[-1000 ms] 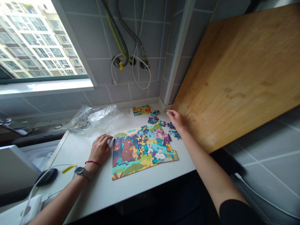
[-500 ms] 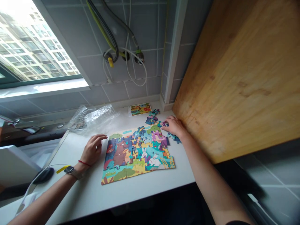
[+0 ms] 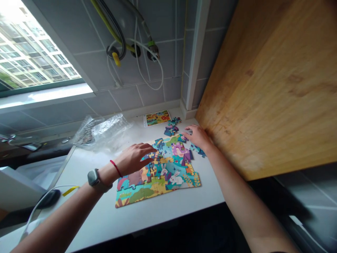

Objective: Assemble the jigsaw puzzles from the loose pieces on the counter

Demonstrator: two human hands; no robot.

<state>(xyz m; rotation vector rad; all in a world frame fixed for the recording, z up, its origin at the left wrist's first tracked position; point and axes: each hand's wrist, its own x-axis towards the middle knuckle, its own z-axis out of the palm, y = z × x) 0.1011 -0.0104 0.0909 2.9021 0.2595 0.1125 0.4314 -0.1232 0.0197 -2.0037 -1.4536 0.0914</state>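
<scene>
A partly joined animal jigsaw puzzle [image 3: 158, 186] lies on the white tabletop [image 3: 168, 214]. My left hand [image 3: 137, 158] hovers over its upper left part, fingers apart and nothing in them. At the puzzle's upper right corner, my right hand [image 3: 197, 135] has thumb and fingers apart beside a teal and purple piece [image 3: 182, 138]. Loose pieces [image 3: 171, 130] lie in a small heap behind the puzzle, and more blue pieces [image 3: 197, 150] are under and beside my right wrist. A picture card [image 3: 157, 118] rests at the back.
Crumpled clear plastic bags [image 3: 102, 130] lie at the back left. A wooden panel [image 3: 268, 91] rises close on the right. A black mouse [image 3: 49, 199] and a white cable sit at the left. Hoses hang on the tiled wall [image 3: 126, 95].
My left hand has moved right from the puzzle's left edge to above its upper part. The fingers of my right hand have opened and lifted off the teal and purple piece. The view has shifted slightly.
</scene>
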